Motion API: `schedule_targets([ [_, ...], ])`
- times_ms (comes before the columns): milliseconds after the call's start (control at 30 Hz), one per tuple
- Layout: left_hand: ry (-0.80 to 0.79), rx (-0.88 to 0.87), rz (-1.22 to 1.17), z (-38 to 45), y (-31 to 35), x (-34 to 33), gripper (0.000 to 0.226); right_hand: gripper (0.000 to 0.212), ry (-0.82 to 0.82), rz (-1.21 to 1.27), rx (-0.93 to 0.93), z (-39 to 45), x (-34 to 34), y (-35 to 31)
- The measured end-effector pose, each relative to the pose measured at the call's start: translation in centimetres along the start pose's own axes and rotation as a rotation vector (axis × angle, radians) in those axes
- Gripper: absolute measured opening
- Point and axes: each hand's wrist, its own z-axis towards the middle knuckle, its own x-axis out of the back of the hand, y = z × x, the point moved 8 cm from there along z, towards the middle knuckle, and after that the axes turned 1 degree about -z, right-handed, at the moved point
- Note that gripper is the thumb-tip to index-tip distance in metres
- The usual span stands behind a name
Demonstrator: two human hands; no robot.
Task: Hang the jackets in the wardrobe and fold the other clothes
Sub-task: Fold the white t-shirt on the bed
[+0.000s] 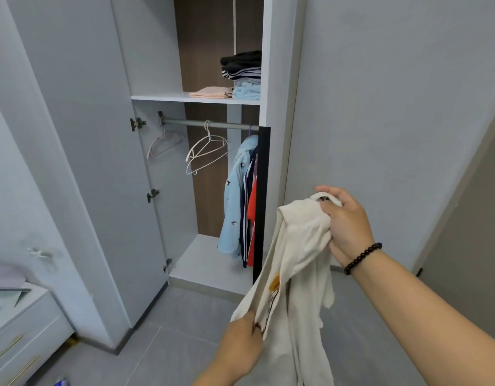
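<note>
A cream-white garment (299, 246) with a small orange print hangs between my hands in front of the open wardrobe (154, 65). My right hand (346, 227) grips its top, bunched in the fingers. Lower down, my left hand (240, 344) pinches its edge. Inside the wardrobe, a metal rail (185, 123) carries empty pale hangers (207, 151) and, at the right end, a light blue jacket (235, 196) with navy and red clothes behind it. Folded clothes (240, 76) are stacked on the shelf above the rail.
The wardrobe's left door (81, 162) stands wide open. A white drawer unit (20, 330) with papers on top sits at the lower left. Grey tiled floor (171, 330) lies below, and a plain grey wall (394, 107) runs to the right.
</note>
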Motion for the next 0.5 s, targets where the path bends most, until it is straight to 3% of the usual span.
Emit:
schedule_targets([
  [100, 0.058, -0.196, 0.084, -0.4, 1.5, 2.0, 0.03, 0.035, 0.094, -0.165, 0.132, 1.0, 3.1, -1.3],
  [200, 0.102, -0.33, 0.559, 0.5, 3.0, 5.0, 0.05, 0.036, 0.165, -0.374, 0.207, 2.0, 6.4, -1.9],
  [267, 0.128, -0.322, 0.787, 1.7, 3.9, 7.3, 0.037, 0.031, 0.201, -0.477, 0.144, 2.8, 8.8, -0.8],
  [300, 0.146, -0.317, 0.777, 2.3, 4.6, 8.6, 0.029, 0.029, 0.211, -0.523, 0.098, 3.1, 9.9, 0.1],
  [400, 0.162, -0.268, 0.337, 3.3, 6.0, 12.2, 0.028, 0.021, 0.211, -0.491, -0.056, 3.4, 11.9, 3.3],
  [500, 0.095, -0.143, -0.359, 3.7, 6.9, 13.2, 0.033, 0.052, 0.086, -0.227, -0.259, 2.1, 9.9, 6.6],
])
